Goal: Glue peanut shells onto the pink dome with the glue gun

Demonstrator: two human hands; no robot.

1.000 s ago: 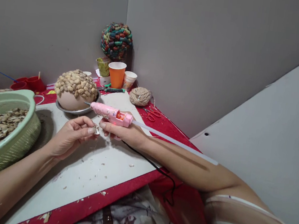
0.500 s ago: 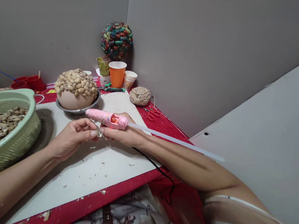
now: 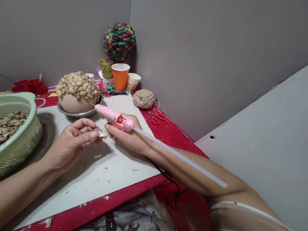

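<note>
My right hand [image 3: 129, 134] grips a pink hot glue gun [image 3: 112, 116], a long translucent glue stick [image 3: 181, 157] jutting from its back end over my forearm. The gun's nozzle points at the lower side of a pale ball [image 3: 76, 103], whose top is covered with tan nutshells [image 3: 78, 83]. That ball rests in a metal bowl [image 3: 78, 115]. Pinched between my left thumb and fingers is a small shell piece [image 3: 101, 133], its pale inner side showing; my left hand [image 3: 80, 136] is just left of the gun.
A green basket [image 3: 32, 115] of shells stands at the left. Orange paper cup [image 3: 119, 78], twine ball [image 3: 144, 98], red scissors [image 3: 156, 118], pliers [image 3: 117, 92] and a colourful ball [image 3: 120, 42] sit toward the back corner. Shell crumbs lie on the white board [image 3: 84, 182].
The glue gun has tilted and its nozzle moved up and right, toward the ball's lower side. My hands have separated slightly, and the left still pinches the shell piece.
</note>
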